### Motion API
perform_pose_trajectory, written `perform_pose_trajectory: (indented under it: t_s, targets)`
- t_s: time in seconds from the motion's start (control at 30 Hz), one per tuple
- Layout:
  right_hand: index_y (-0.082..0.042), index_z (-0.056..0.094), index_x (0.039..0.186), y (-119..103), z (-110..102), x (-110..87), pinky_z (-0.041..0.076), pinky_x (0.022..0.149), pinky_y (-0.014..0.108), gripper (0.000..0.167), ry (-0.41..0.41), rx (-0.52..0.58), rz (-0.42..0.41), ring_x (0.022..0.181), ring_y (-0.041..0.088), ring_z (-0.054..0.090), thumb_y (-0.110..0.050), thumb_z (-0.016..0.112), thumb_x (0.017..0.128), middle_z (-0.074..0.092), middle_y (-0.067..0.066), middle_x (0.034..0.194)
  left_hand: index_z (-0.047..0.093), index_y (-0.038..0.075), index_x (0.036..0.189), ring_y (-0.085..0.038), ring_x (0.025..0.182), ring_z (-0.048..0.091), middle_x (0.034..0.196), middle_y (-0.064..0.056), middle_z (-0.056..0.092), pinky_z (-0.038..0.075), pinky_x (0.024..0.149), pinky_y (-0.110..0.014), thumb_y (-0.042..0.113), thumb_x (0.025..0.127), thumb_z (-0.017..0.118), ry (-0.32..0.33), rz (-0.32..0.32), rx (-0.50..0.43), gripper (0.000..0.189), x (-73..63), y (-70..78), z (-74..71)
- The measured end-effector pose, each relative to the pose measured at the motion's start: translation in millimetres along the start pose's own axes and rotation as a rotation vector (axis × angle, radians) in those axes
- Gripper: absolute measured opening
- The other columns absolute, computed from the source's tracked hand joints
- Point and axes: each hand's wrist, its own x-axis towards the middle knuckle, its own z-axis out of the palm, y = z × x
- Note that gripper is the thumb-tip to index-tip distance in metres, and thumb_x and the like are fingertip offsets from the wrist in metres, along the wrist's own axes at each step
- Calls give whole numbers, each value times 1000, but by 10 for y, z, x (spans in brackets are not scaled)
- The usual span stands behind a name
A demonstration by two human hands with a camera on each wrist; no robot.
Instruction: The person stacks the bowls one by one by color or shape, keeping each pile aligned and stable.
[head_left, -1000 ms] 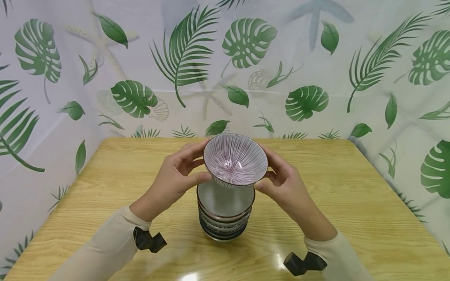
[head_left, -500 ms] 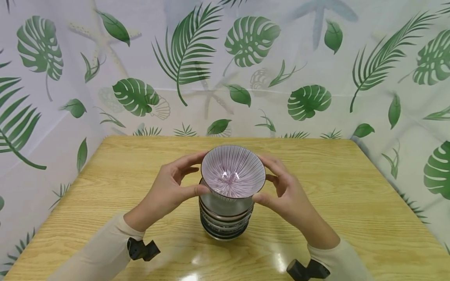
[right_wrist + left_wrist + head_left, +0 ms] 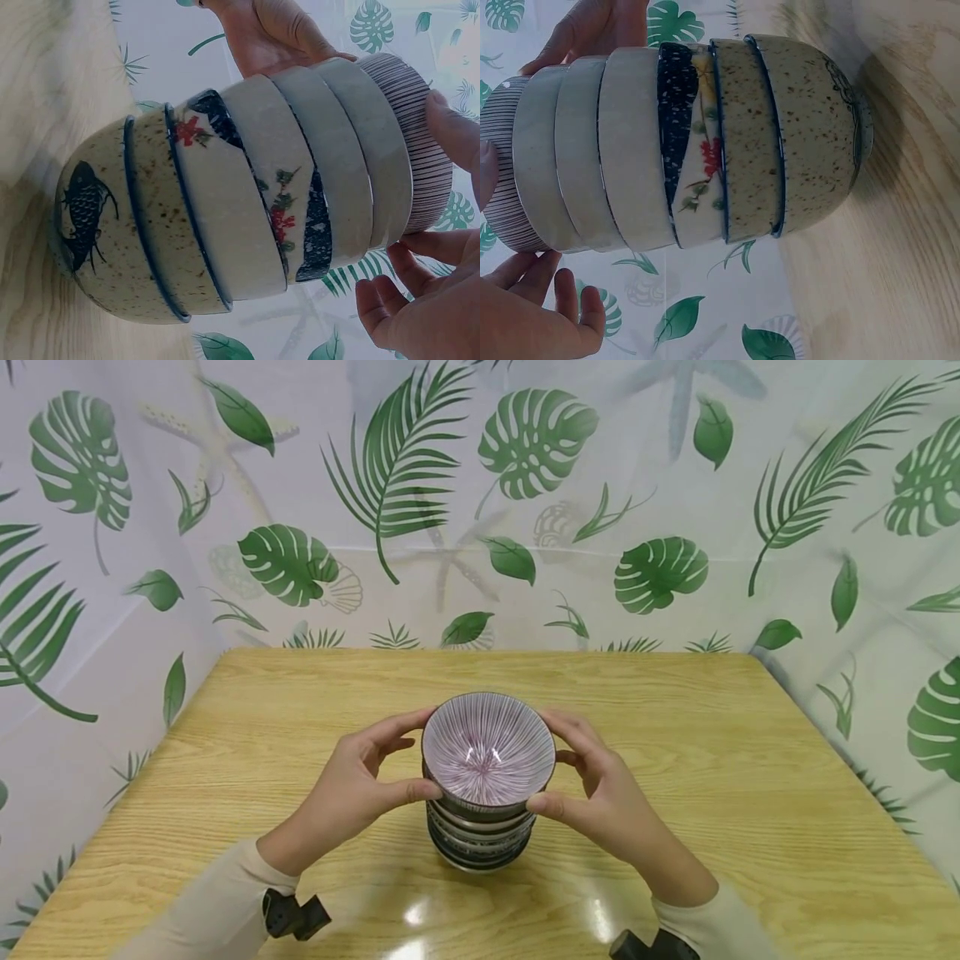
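Note:
A bowl with fine purple-brown stripes sits at the top of a stack of nested bowls, its mouth facing up. My left hand holds its rim from the left, thumb at the near side and fingers farther back. From the right, my right hand grips the same rim in a like way. Below it in the left wrist view come plain pale bowls, a bowl with red flowers and dark blue patches, and speckled bowls at the base. A dark fish decorates the lowest one in the right wrist view.
The stack stands on a wooden table with light wood grain. A white leaf-print cloth hangs behind the table and along both sides. Small black devices are strapped to both wrists.
Both hands have lowered the striped bowl from above the stack into the pale top bowl, whose inside is now covered. The hands still hold the rim.

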Motion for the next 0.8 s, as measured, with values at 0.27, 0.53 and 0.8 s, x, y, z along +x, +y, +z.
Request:
perform_pose_trajectory:
  t_s: [0.27,0.53,0.8]
  targets:
    - [1,42,142,39,20,-29,43,96,20,73,-3,1,13,122,13,45,-8,78,79,42,17,137,53,10,137,-12,126,48,138,-1,54,40,104,-30,17,71,84,-6,-10,-28,73,-27,-22,0]
    - [0,42,142,60,34,-50,43,96,20,73,-6,5,21,122,14,44,-7,78,79,41,16,138,52,10,138,-16,126,48,140,0,52,41,104,-34,14,71,84,-19,-23,-43,74,-48,-55,6]
    - [1,41,143,77,43,-61,44,95,20,74,-5,9,11,123,14,45,-6,78,79,41,17,139,50,7,138,-17,127,47,141,-5,50,40,105,-46,15,73,83,-41,-21,-120,73,-58,-107,15]
